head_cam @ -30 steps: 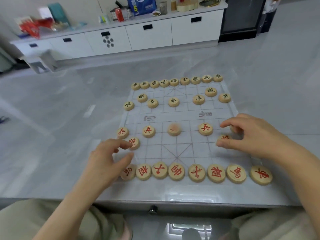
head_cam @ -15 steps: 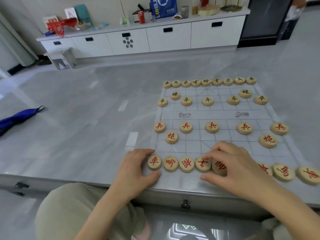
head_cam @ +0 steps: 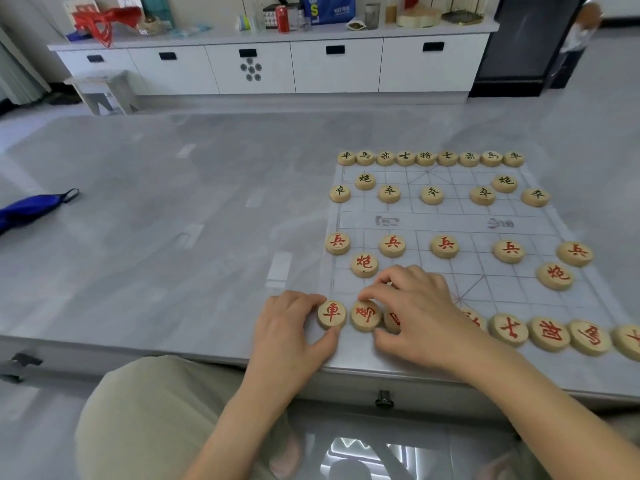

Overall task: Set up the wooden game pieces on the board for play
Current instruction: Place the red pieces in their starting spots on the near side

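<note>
A thin translucent game board lies on the grey table, covered with round wooden pieces. Black-lettered pieces line the far rows; red-lettered pieces fill the near rows. My left hand pinches the red chariot piece at the near left corner between finger and thumb. My right hand reaches across the near row, fingers curled around the second piece and the third piece, which it partly hides. Further red pieces run rightward along the near edge.
The table's front edge runs just below my hands, with my knee under it. A blue fabric item lies at the table's far left. White cabinets with clutter stand behind.
My view has swung left and nearer. My right hand slid left along the near row from the middle pieces to the second and third. My left hand stays at the corner piece.
</note>
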`<state>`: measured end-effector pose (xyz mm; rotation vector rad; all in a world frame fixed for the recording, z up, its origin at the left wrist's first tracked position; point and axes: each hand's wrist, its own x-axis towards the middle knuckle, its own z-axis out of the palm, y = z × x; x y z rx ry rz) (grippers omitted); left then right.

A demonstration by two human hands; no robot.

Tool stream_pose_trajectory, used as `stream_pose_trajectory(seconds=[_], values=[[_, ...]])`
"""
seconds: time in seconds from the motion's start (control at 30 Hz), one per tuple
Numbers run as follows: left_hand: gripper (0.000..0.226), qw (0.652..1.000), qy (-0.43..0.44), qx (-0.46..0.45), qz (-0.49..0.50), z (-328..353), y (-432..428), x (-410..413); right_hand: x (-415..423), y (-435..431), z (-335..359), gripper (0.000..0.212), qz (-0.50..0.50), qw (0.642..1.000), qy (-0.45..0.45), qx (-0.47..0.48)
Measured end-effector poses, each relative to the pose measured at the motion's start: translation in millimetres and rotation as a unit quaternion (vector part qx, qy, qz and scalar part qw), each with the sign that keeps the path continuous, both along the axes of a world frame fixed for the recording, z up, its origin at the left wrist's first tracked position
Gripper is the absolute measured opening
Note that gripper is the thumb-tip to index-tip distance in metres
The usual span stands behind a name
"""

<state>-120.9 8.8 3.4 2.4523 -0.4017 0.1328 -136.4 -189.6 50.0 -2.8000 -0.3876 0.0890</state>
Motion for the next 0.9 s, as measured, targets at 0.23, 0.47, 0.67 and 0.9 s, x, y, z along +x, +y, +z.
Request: stream_pose_trajectory(seconds=[0.23, 0.47, 0.67, 0.9], values=[[0.047, 1.0, -0.008, -0.003, -0.001, 0, 0, 0, 1, 0, -1, 0.056, -0.004, 1.0, -0.006, -0.022], [0.047, 1.0, -0.007, -0.002, -0.001, 0, 0, 0, -1, 1, -8, 0.043, -0.042, 0.998, -0.052, -0.002], [0.046, 1.0, -0.004, 0.003, -0.002, 1, 0, 0, -2, 4, -11, 0.052, -0.034, 0.998, -0.038, -0.028], [0.041, 1.0, -0.003, 0.005, -0.006, 2, 0, -1, -10, -28, 0, 0.087, -0.057, 0.998, 0.01, -0.001]])
